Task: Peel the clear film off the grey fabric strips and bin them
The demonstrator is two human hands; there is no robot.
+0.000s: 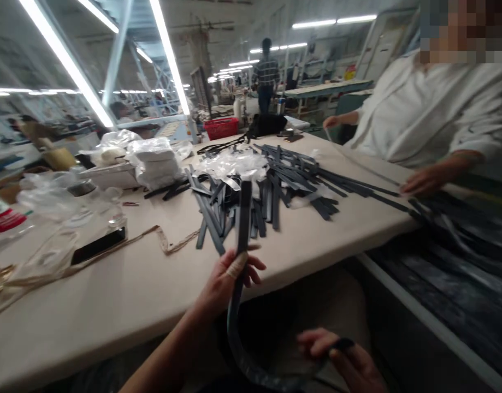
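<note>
Dark strap: one long, flat grey-black strip, held off the near edge of the tabletop. Upper end stands upright in front of the pile; lower part curves down and to the right in a loop below the table edge.
Left hand: fingers clenched around the strap's mid-length; a pale bandage wraps one finger.
Right hand: low in view, fingers pinching the strap's far end.
Strap pile: many like strips heaped loosely at the tabletop's centre, clear plastic wrapping lying among them.
Co-worker's hand: resting on long strips at the right edge; white sleeve above.
Phone: dark, flat, left of the pile, beside a tan cord.
Red basket: at the far edge.
</note>
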